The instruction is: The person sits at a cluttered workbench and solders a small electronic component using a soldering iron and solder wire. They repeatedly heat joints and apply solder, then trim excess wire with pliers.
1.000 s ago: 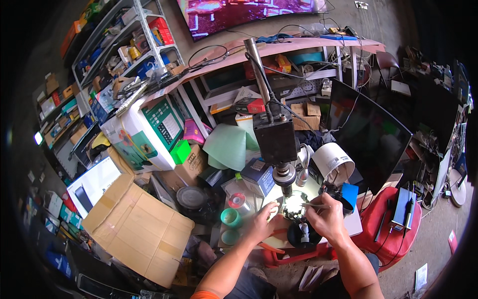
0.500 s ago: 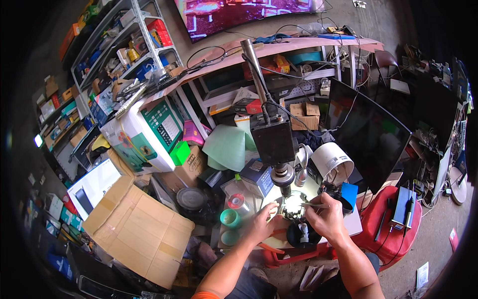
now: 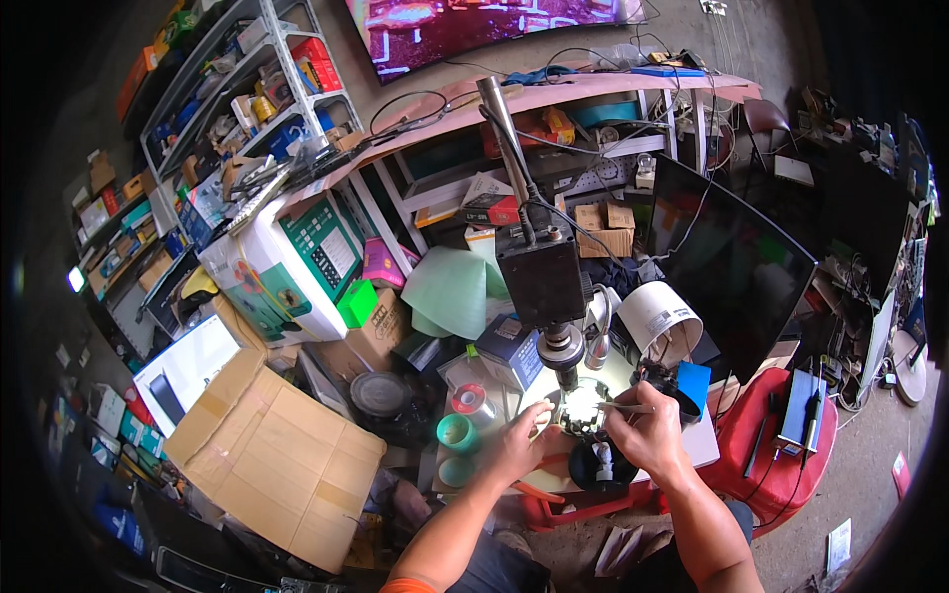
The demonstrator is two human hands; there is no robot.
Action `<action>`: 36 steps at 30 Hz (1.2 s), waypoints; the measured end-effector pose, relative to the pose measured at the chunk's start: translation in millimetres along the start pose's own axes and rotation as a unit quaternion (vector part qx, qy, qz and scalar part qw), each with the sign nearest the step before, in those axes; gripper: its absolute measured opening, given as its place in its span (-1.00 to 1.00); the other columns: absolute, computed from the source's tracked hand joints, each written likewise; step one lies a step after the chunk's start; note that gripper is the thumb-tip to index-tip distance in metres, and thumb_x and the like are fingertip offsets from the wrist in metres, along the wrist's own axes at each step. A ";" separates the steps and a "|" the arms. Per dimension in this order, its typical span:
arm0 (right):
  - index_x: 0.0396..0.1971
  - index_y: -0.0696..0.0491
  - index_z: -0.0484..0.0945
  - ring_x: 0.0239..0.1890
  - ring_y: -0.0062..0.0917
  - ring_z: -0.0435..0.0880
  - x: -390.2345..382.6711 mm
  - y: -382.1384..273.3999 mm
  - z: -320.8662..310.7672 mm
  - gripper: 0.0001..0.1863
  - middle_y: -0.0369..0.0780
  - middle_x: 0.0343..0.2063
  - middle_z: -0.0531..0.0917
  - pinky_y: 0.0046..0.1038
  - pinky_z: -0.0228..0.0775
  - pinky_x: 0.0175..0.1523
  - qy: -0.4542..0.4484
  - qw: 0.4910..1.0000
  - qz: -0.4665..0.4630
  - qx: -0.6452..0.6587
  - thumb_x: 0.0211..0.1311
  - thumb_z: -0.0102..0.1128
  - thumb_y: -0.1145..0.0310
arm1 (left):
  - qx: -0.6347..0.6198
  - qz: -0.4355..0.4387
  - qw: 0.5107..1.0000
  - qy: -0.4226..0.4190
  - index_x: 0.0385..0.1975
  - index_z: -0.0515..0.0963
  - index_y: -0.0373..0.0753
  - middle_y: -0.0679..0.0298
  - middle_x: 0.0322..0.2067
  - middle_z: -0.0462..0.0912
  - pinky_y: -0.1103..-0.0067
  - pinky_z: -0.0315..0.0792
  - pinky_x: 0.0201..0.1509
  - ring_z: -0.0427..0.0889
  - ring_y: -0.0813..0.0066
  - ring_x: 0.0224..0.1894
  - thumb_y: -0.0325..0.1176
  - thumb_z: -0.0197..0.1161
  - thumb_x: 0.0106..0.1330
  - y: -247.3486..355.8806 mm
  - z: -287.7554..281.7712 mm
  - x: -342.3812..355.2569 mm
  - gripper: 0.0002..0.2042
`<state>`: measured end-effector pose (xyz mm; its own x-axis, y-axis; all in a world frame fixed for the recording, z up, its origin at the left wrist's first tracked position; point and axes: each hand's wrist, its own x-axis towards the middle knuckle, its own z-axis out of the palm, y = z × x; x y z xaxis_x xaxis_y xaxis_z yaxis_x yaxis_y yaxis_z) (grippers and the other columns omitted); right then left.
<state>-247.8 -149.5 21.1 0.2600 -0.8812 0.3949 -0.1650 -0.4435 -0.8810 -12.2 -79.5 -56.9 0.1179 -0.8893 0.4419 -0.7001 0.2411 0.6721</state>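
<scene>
A brightly lit circuit board (image 3: 583, 408) sits on the work table (image 3: 704, 445) under the lens (image 3: 560, 346) of a black microscope camera (image 3: 542, 282). Left of the board, my left hand (image 3: 512, 450) is closed with a small pale yellowish thing (image 3: 541, 419) at its fingertips; its kind is unclear. From the right, my right hand (image 3: 645, 433) pinches a thin pointed tool (image 3: 621, 406), its tip reaching the board's edge. Glare hides the board's details and the tool's exact tip.
Close to my left hand stand a green cup (image 3: 456, 432) and a solder spool (image 3: 473, 401). A white cylinder (image 3: 660, 324) lies behind the right hand. An opened cardboard box (image 3: 277, 450) fills the left; a red stool (image 3: 791, 474) holds a blue-and-white device (image 3: 799, 413).
</scene>
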 end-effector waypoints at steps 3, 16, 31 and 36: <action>-0.40 0.26 0.62 -0.45 -0.24 0.81 0.0 2.4 -0.6 -0.80 0.01 -0.51 0.74 -0.33 0.63 -0.27 -0.002 1.000 0.000 -0.007 0.06 0.39 0.43 | 0.017 -0.015 1.000 -0.011 0.25 0.49 -0.21 -0.05 0.01 0.75 0.31 0.65 -0.02 0.79 0.02 0.02 -0.31 0.40 0.43 1.6 -0.1 0.4 -0.56; -0.38 0.25 0.62 -0.44 -0.23 0.81 -0.6 4.8 0.8 -0.80 0.01 -0.49 0.74 -0.33 0.63 -0.26 -0.004 1.000 0.006 0.006 0.08 0.39 0.43 | 0.008 0.001 1.000 0.000 0.22 0.50 -0.17 -0.01 0.01 0.75 0.27 0.63 -0.04 0.77 -0.06 -0.01 -0.26 0.36 0.44 -1.9 5.2 -0.6 -0.59; -0.33 0.21 0.60 -0.40 -0.09 0.77 -1.3 23.0 -0.7 -0.71 0.04 -0.46 0.71 -0.20 0.60 -0.25 -0.015 0.999 0.033 0.003 0.10 0.43 0.31 | 0.030 -0.047 0.998 -0.037 0.25 0.50 -0.19 0.02 -0.01 0.77 0.37 0.62 0.06 0.78 0.19 0.03 -0.38 0.36 0.39 5.1 5.0 4.9 -0.56; -0.32 0.19 0.56 -0.25 0.06 0.73 -3.8 -6.8 -5.6 -0.66 0.07 -0.37 0.70 -0.06 0.58 -0.14 -0.028 0.996 -0.045 -0.065 0.11 0.42 0.23 | -0.040 -0.034 0.998 -0.041 0.31 0.43 -0.33 0.14 0.05 0.71 0.43 0.61 0.13 0.72 0.34 0.07 -0.50 0.30 0.42 -16.3 -3.0 -4.6 -0.54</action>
<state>-253.0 -144.0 27.0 0.3317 -0.8278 0.4524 -0.2598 -0.5412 -0.7998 0.8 -78.2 -68.1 0.1035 -0.9323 0.3465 -0.6336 0.2067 0.7456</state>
